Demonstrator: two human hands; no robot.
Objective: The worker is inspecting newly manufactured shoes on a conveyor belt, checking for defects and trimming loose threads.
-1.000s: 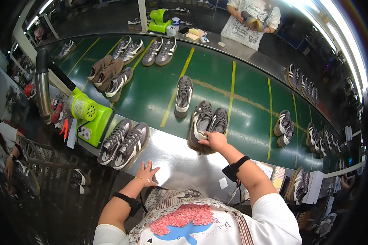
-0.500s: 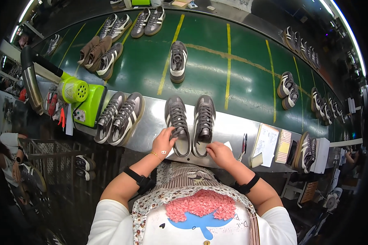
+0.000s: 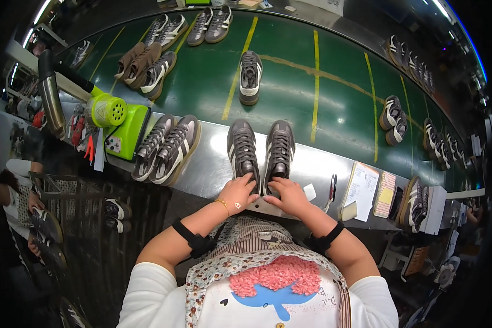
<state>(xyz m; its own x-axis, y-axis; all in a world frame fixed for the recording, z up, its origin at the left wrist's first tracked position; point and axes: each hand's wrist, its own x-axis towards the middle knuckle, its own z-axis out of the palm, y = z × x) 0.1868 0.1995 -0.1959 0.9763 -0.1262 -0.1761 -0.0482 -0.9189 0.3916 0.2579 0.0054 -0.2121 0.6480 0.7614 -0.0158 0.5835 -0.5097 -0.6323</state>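
Two dark grey sneakers with white side stripes stand side by side on the steel ledge before me, toes pointing away. My left hand [image 3: 237, 193] is at the heel of the left sneaker [image 3: 242, 148], fingers bent over its collar and thumb near the heel. At the heel of the right sneaker [image 3: 280, 148], my right hand [image 3: 290, 194] has its fingers and thumb closed round the collar in the same way. The hands cover most of both heels, and the fingertips are partly hidden inside the openings.
Another sneaker pair [image 3: 169, 150] stands left on the ledge beside a lime-green machine [image 3: 131, 131] with a metal nozzle. Beyond runs a green conveyor belt [image 3: 290, 98] carrying a single sneaker [image 3: 250, 76] and several pairs. Right lie a notebook [image 3: 361, 188], pens [image 3: 332, 191] and another pair [image 3: 414, 205].
Both hands have moved inward onto the heels; before, the left was at its sneaker's outer side and the right pinched near the other's heel. The view has shifted slightly.
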